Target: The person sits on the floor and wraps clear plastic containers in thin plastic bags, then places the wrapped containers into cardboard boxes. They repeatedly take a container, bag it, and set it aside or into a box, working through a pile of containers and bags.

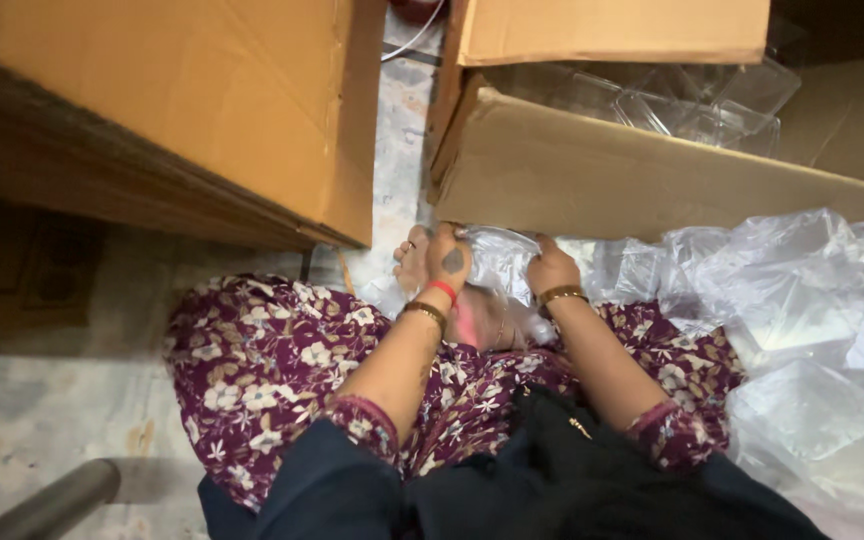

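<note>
Frame centre: left hand [449, 262] and right hand [550, 268] both clenched on crumpled plastic bag [500, 258]. Risk: thin film tears if pulled apart hard.

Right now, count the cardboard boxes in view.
2. A large closed cardboard box at upper left; an open cardboard box at upper right, holding clear plastic containers. Others may lie outside the frame.

2 cardboard boxes [202, 100] [652, 170], 2 hands [449, 258] [550, 266], 3 bangles [424, 310].
</note>
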A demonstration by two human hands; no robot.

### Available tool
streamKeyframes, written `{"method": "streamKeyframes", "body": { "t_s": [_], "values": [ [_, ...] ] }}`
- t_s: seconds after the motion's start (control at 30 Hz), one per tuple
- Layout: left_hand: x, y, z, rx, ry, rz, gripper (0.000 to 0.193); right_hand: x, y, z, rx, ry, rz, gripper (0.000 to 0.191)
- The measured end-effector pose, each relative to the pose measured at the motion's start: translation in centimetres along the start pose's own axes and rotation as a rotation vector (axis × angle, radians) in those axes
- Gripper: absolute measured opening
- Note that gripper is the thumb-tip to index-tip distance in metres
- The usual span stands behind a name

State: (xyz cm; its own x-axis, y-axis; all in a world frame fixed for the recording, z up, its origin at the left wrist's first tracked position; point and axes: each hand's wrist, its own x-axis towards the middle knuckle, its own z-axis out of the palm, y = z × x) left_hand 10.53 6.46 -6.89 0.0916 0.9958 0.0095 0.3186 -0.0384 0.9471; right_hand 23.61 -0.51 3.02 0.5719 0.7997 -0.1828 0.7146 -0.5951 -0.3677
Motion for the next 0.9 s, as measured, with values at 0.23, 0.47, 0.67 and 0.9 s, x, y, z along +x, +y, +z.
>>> {"method": "streamKeyframes", "body": {
  "t_s": [0.23, 0.47, 0.67, 0.9],
  "values": [
    [2.2, -0.6, 3.4, 0.110, -0.186, -0.186, 0.025, 1.3, 2.6, 1.1, 0.895, -0.259, 0.339, 0.043],
    [0.0, 0.0, 3.7, -0.574, -0.368, -0.744, 0.030, -1.9, 5.1, -1.8, 0.350, 0.059, -0.013, 0.023],
    [-3.6, 1.6, 2.3, -1.017, -0.445, -0.701, 0.017, -5.4, 6.5, -5.0, 0.165, 0.178, -0.151, 0.027],
    [-5.3, -0.4, 4.4, -0.777, -0.501, -0.633, 0.016, -6.4, 12.3, -0.9, 0.401, -0.092, 0.034, 0.039]
  ]
}}
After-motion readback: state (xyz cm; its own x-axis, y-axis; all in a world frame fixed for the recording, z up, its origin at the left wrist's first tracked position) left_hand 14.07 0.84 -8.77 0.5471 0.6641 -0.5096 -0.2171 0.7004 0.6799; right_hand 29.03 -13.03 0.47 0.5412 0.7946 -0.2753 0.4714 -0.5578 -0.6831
